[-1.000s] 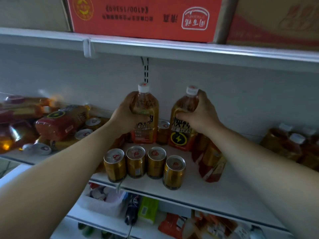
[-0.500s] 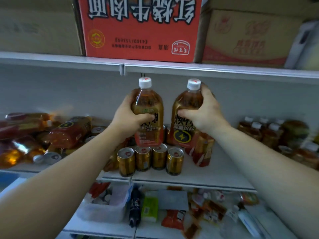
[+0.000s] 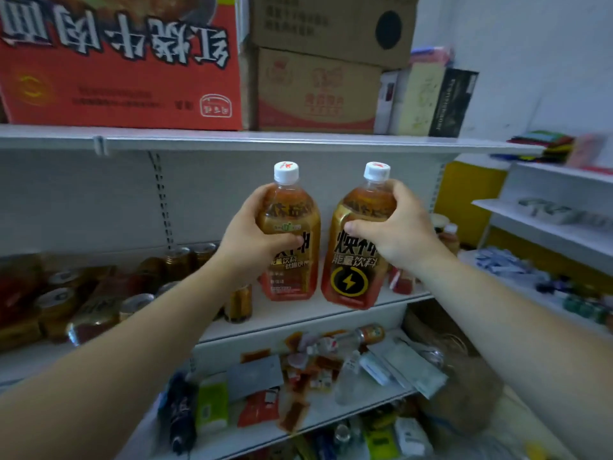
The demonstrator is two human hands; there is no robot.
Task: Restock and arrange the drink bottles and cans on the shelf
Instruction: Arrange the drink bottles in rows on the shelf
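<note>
Left hand [image 3: 252, 247] and right hand [image 3: 398, 234] each grip an energy-drink bottle [image 3: 292, 240] above the shelf [image 3: 298, 313]; toppled cans [image 3: 89, 307] remain unsorted, restocking seems midway

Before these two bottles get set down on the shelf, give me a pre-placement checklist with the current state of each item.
1. Left hand wraps the left bottle firmly: ok.
2. Right hand grips the right bottle at its shoulder: ok.
3. Both white caps on: ok; sealed tight: cannot tell.
4. Labels facing outward: right bottle ok; left bottle not ok, turned partly sideways.
5. Bare space on the middle shelf below the bottles: ok, a gap shows right of the gold can.
6. Headroom under the upper shelf: ok.
</note>
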